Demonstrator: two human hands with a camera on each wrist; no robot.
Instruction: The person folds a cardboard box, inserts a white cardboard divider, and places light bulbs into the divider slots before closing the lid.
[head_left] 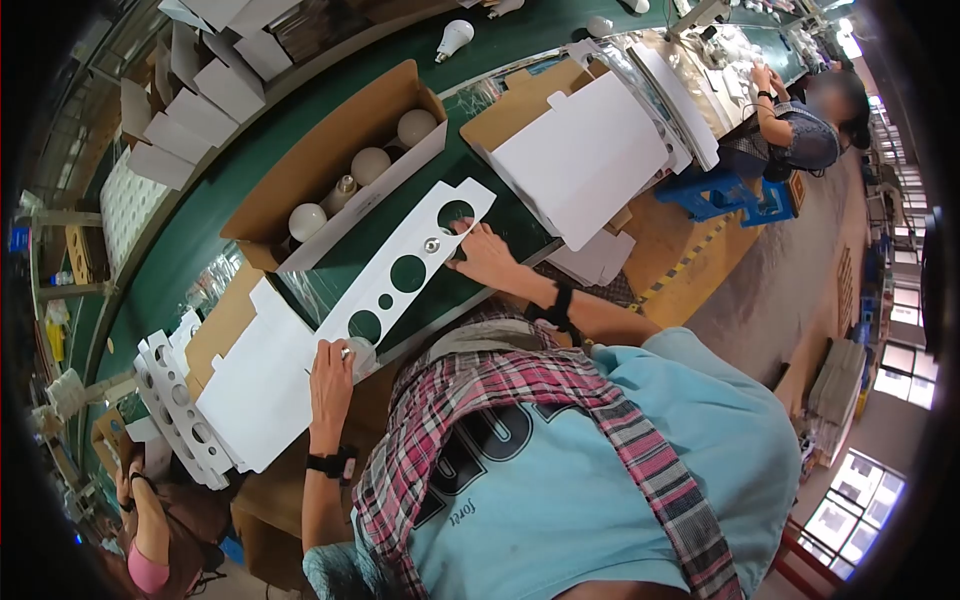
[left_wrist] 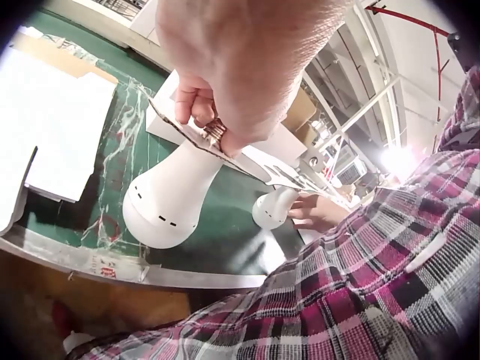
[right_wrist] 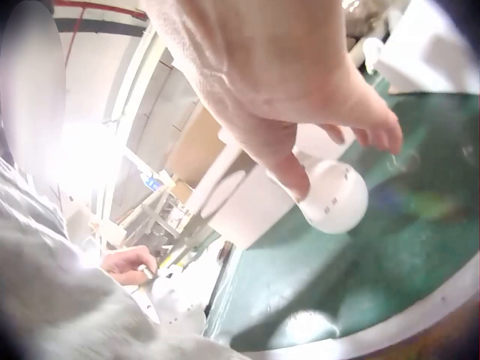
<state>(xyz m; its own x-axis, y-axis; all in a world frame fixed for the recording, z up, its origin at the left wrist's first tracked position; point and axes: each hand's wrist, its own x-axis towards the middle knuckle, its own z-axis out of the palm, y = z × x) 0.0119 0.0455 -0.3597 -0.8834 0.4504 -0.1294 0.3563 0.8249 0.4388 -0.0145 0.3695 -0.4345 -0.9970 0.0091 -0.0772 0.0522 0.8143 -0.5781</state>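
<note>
Two hands share one punched card on the desk. The left hand pinches the cap of a bulb through the near hole. The right hand, fingers fairly straight, steadies a second bulb. Best keep the card level while seating.

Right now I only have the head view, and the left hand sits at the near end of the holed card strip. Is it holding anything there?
Observer: Yes. The left wrist view shows the left hand pinching the metal screw base of a bulb, which pokes up through the card strip.
Operator: Where is the rest of that bulb?
Observer: Its white body is below the strip, above the green table.
Operator: And the right hand?
Observer: The right wrist view shows the right hand lying against a second bulb. I can't tell whether it grips it.
</note>
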